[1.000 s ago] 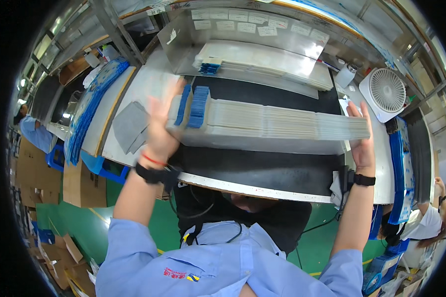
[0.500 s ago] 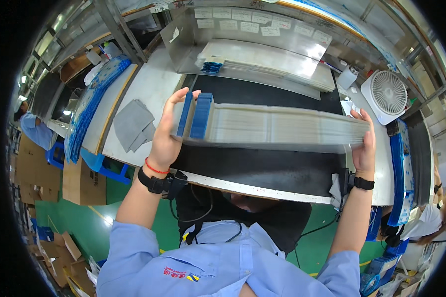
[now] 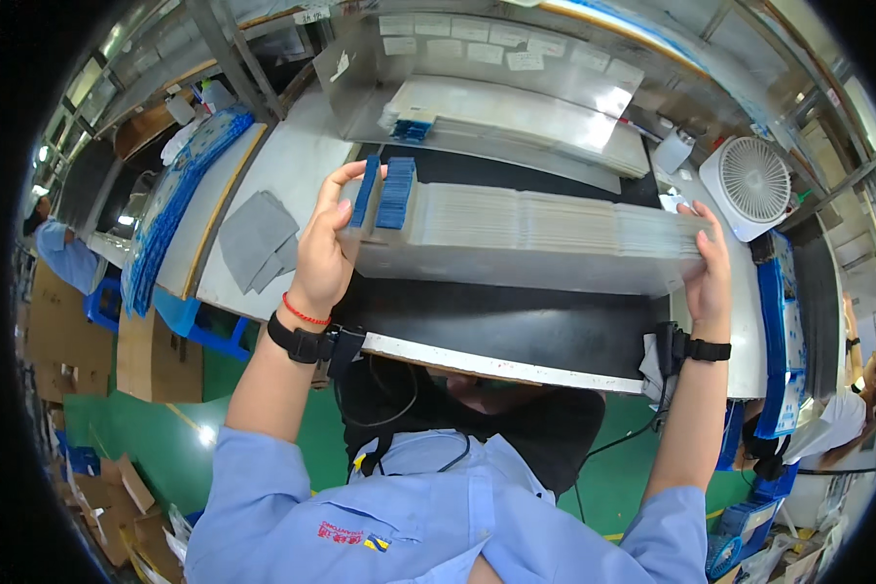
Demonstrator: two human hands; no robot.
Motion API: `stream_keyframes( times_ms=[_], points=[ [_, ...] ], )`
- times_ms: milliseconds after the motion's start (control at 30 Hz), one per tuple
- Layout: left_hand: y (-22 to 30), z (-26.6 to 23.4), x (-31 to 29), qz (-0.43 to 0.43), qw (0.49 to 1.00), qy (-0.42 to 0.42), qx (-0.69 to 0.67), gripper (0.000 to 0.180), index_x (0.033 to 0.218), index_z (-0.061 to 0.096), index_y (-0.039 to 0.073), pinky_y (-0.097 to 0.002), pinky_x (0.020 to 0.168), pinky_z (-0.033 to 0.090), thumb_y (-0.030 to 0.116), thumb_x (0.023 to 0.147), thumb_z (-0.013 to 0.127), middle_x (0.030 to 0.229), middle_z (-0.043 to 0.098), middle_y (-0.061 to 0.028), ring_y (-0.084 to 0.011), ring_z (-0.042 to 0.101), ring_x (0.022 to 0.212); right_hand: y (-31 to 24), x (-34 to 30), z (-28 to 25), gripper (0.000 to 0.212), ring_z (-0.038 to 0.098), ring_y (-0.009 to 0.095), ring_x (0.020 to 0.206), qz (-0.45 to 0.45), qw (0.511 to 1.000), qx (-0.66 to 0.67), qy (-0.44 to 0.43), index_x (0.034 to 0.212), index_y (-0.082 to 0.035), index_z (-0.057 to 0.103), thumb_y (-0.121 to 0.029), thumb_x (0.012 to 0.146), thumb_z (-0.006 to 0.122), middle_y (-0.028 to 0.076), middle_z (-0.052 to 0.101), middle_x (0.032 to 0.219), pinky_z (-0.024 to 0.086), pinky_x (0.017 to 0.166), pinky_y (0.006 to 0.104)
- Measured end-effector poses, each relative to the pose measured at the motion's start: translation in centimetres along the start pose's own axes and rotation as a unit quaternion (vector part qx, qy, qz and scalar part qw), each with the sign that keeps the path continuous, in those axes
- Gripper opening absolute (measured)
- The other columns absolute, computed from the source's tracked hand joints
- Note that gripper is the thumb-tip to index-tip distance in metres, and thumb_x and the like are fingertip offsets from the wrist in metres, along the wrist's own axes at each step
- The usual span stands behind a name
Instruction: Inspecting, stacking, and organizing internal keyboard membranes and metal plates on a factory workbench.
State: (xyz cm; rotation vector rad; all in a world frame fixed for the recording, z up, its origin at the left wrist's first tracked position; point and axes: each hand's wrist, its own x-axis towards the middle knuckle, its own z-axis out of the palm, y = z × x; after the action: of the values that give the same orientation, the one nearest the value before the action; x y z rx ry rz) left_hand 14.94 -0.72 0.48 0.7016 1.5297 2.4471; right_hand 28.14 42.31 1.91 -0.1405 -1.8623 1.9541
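Observation:
A long stack of thin, translucent pale strips (image 3: 535, 229) spans the space between my two hands, above the black mat (image 3: 477, 316). Blue sections (image 3: 396, 195) show on the strips near the left end. My left hand (image 3: 323, 253) presses the left end, with its thumb in front and fingers around the back. At the right end, my right hand (image 3: 711, 273) grips with the fingers upright along the edge. Behind it, a similar pale stack (image 3: 506, 107) with a small blue patch lies under a clear sheet panel.
Grey cloths (image 3: 258, 238) lie on the white bench left of the mat. A white fan (image 3: 747, 187) and a white bottle (image 3: 674, 153) stand at the back right. Blue-wrapped sheets (image 3: 180, 200) lean at the left. Cardboard boxes (image 3: 161, 355) stand on the green floor.
The stack has moved slightly away from me and tilted, so more of its near long side shows. Both hands keep hold of its ends.

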Motion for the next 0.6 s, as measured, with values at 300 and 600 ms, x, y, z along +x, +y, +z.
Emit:
stream_keyframes(
  times_ms=[300,600],
  points=[
    [-0.3,-0.5,-0.1,-0.005,1.0,0.006,0.005,0.041,0.132,0.04,0.004,-0.0328,0.106,0.034,0.017,0.094,0.033,0.134,0.051,-0.0112,-0.0177,0.048,0.123,-9.1,1.2,2.7,0.108,0.032,0.032,0.139,-0.289,0.828,-0.461,-0.131,0.142,0.001,0.038,-0.069,0.066,0.071,0.019,0.039,0.146,0.024,0.114,0.0409],
    [-0.1,-0.2,0.4,-0.01,1.0,-0.002,-0.019,0.041,0.131,0.04,0.004,-0.0338,0.105,0.035,0.017,0.094,0.033,0.133,0.051,-0.0112,-0.0183,0.049,0.122,-6.0,2.5,6.6,0.091,0.049,0.04,0.121,-0.229,0.72,-0.59,-0.283,0.135,-0.002,0.046,-0.058,0.068,0.073,0.024,0.052,0.129,0.038,0.104,0.0448]
  ],
)
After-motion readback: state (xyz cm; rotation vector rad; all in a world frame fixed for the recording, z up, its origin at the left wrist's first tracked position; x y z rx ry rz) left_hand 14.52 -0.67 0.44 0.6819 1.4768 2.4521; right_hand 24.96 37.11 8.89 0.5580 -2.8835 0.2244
